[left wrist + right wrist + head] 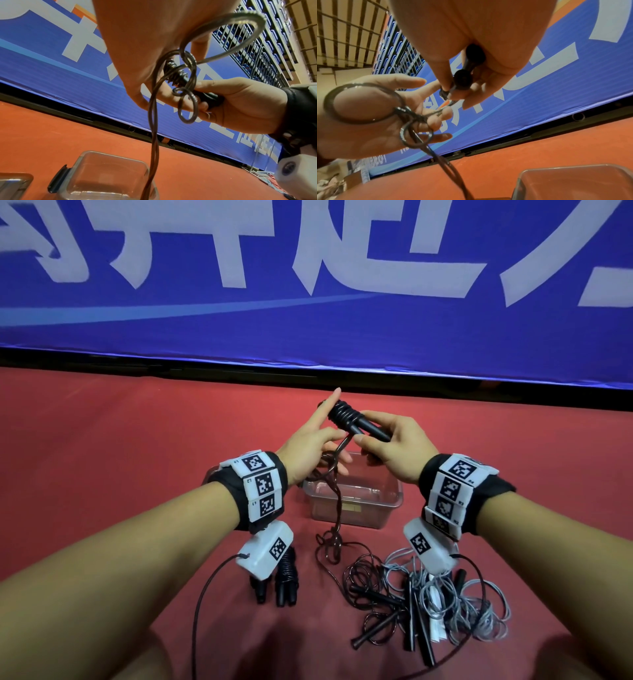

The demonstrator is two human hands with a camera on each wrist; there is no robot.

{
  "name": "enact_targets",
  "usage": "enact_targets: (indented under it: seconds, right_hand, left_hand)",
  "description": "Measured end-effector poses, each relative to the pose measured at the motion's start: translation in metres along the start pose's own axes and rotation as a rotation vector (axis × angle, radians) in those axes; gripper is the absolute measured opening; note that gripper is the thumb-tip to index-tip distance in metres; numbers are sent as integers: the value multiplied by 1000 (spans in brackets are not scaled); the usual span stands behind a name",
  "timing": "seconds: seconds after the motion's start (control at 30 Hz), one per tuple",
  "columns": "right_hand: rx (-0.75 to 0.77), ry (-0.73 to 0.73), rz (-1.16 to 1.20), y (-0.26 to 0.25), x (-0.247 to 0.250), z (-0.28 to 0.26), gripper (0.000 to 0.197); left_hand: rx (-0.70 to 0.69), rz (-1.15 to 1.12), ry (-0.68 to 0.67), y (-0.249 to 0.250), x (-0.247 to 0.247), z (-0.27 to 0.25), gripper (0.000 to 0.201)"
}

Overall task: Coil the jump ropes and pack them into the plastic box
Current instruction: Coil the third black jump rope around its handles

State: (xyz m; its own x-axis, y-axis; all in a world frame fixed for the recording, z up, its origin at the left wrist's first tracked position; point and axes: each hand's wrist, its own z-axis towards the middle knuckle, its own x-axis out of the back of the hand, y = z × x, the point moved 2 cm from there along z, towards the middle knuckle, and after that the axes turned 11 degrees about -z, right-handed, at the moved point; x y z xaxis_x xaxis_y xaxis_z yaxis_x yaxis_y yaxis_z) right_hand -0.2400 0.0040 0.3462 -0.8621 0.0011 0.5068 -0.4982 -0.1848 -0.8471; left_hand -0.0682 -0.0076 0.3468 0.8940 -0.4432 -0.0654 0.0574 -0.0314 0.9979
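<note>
My right hand (394, 440) grips a pair of black jump rope handles (373, 429) side by side, with dark cord wound in tight turns (344, 414) round their far end. The handle butts (462, 79) show under that hand. My left hand (325, 440) is beside the winding, fingers straight and spread, index pointing forward. A loop of the cord (363, 102) hangs round its thumb. The loose cord (338, 508) drops past the clear plastic box (387, 498) to the floor. The box stands below both hands with no rope in it.
A wound black rope (287, 577) lies on the red floor at the near left. A tangled pile of black ropes (370, 587) and grey ropes (462, 604) lies at the near right. A blue banner (308, 320) closes the far side.
</note>
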Motion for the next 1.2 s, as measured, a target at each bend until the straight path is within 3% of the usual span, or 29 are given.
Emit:
enact_targets:
  seconds: [0.2, 0.3, 0.47, 0.6, 0.73, 0.87, 1.07, 1.2]
  right_hand:
    - [78, 139, -323, 4, 3, 3, 44]
    - [47, 115, -314, 4, 3, 3, 44]
    - [-16, 6, -368, 6, -2, 5, 36]
    - [-188, -60, -105, -3, -10, 7, 17]
    - [-402, -8, 201, -7, -16, 6, 35]
    - [-401, -36, 219, -7, -16, 4, 30]
    - [-370, -50, 201, -6, -14, 3, 26]
    - [-478, -50, 328, -6, -14, 2, 30]
  left_hand:
    - [-52, 93, 84, -9, 0, 6, 64]
    - [-50, 84, 83, -11, 0, 7, 67]
    - [-104, 125, 148, -14, -1, 9, 52]
    - [-134, 170, 177, -16, 2, 12, 46]
    - [-140, 183, 186, -15, 3, 11, 47]
    - [-116, 166, 186, -14, 4, 11, 51]
    - [-58, 111, 135, -7, 1, 5, 80]
    - [-43, 141, 136, -5, 0, 5, 82]
